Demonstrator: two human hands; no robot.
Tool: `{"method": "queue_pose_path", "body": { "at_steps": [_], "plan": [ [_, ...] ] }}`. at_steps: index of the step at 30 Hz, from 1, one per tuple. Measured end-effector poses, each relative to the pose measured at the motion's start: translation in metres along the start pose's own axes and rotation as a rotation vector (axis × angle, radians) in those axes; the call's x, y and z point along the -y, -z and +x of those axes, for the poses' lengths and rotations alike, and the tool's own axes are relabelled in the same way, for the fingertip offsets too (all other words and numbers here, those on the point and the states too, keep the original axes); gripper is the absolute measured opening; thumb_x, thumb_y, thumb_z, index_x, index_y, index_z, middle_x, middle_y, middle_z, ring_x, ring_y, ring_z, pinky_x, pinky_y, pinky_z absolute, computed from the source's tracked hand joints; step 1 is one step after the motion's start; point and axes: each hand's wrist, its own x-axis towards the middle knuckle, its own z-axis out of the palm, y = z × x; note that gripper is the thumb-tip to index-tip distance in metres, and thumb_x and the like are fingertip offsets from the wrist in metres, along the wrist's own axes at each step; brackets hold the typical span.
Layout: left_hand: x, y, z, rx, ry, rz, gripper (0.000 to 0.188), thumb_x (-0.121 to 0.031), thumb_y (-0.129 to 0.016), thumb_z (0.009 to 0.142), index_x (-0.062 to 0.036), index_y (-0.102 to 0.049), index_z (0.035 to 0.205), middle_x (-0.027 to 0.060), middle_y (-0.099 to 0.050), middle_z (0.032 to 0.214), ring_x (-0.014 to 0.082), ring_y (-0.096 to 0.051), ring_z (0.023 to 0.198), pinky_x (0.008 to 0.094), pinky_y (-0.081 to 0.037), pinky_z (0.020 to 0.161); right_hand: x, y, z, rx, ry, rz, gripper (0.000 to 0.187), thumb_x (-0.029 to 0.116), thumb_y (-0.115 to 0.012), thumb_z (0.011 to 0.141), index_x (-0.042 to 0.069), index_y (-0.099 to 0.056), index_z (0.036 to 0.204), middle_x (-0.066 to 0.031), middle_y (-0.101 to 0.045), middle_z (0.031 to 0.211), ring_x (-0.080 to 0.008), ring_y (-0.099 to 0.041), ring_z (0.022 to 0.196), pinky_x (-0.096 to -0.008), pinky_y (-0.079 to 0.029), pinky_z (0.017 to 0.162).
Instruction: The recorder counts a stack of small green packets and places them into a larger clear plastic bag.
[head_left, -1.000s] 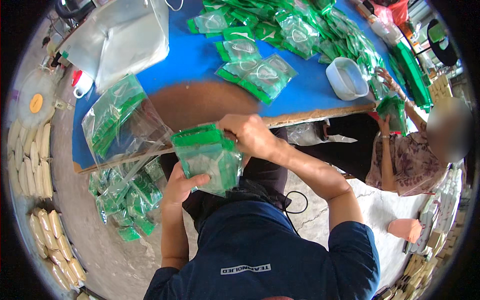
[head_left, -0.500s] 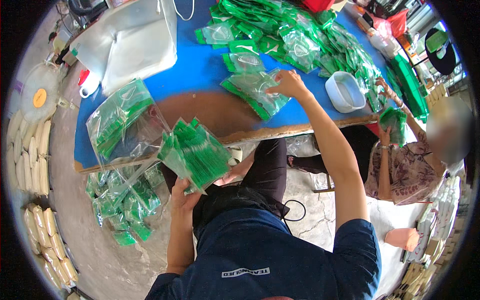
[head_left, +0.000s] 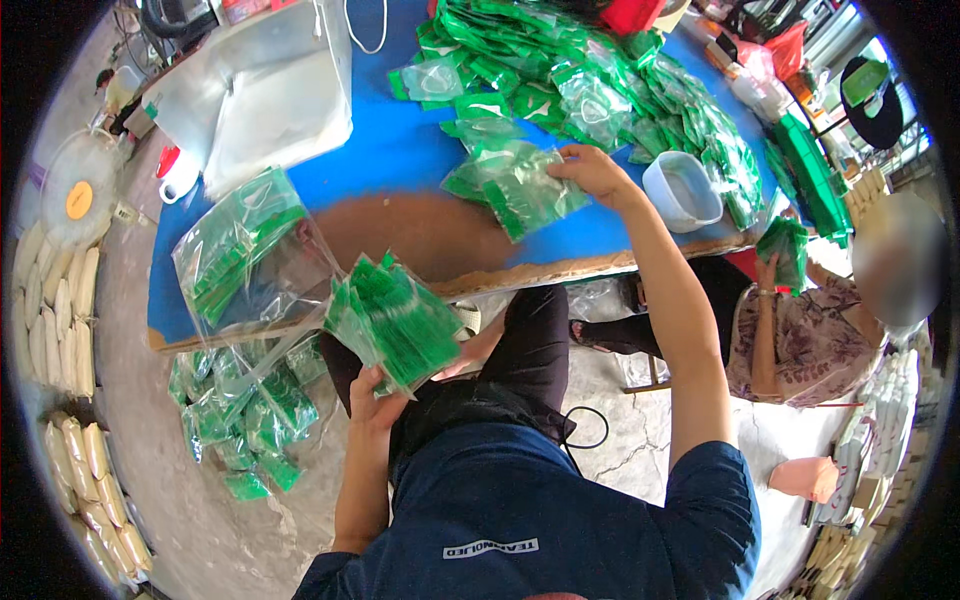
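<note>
My left hand [head_left: 374,397] is closed on the lower edge of a thick fanned stack of green and clear packets [head_left: 395,325], held over my lap in front of the table edge. On the right, my right hand [head_left: 597,175] pinches the corner of a clear and green packet [head_left: 540,190], lifted partly off a small group of packets [head_left: 468,183] on the blue table. A large clear bag [head_left: 240,250] with green packets inside lies at the table's left front edge, beside the stack.
A big heap of green packets [head_left: 560,60] covers the back of the blue table [head_left: 400,150]. A white tub [head_left: 684,195] stands at right, a metal tray [head_left: 285,110] back left. Bagged packets [head_left: 245,415] sit on the floor. A co-worker [head_left: 800,340] sits at right, holding green packets.
My right hand has drawn a packet slightly up and away from the small group. The left-hand stack has shifted a little. One of the co-worker's hands has come back from the heap.
</note>
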Motion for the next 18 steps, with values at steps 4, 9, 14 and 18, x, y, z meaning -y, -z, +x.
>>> {"method": "queue_pose_path", "body": {
  "at_steps": [4,9,14,18],
  "plan": [
    [-0.001,0.007,0.001,0.013,-0.013,0.003,0.058,-0.018,-0.074,0.076,0.0002,-0.056,0.127,0.0138,-0.063,0.124,0.0306,-0.059,0.117,0.0471,-0.044,0.106,-0.001,-0.002,-0.017,-0.065,0.094,0.052,0.047,0.022,-0.080,0.078,-0.005,-0.067,0.114,-0.0112,-0.071,0.094,-0.0177,-0.065,0.085,-0.0324,-0.051,0.079],
    [-0.004,-0.008,0.006,0.096,-0.072,0.029,0.051,-0.026,-0.063,0.085,-0.0017,-0.056,0.129,0.0153,-0.060,0.130,0.0332,-0.057,0.120,0.0494,-0.043,0.106,0.017,0.040,-0.052,-0.009,0.007,-0.353,0.038,0.022,-0.079,0.078,-0.006,-0.069,0.102,-0.0112,-0.072,0.088,-0.0151,-0.064,0.078,-0.0314,-0.051,0.072],
    [-0.007,-0.017,0.016,0.288,-0.147,0.151,0.067,-0.045,-0.063,0.088,-0.0114,-0.045,0.143,0.0137,-0.047,0.146,0.0338,-0.044,0.134,0.0562,-0.038,0.108,0.035,0.054,-0.095,-0.342,0.091,-0.340,0.034,0.024,-0.076,0.082,-0.006,-0.069,0.096,-0.0060,-0.067,0.077,-0.0098,-0.055,0.068,-0.0282,-0.046,0.062],
    [0.003,-0.046,0.049,0.301,-0.017,-0.304,0.059,-0.051,-0.055,0.092,-0.0137,-0.048,0.137,0.0122,-0.051,0.136,0.0312,-0.048,0.125,0.0579,-0.042,0.100,0.049,-0.016,-0.115,-0.637,0.425,0.445,0.020,0.018,-0.071,0.092,0.003,-0.059,0.097,0.0025,-0.060,0.083,-0.0039,-0.051,0.075,-0.0203,-0.041,0.066]
  ]
}}
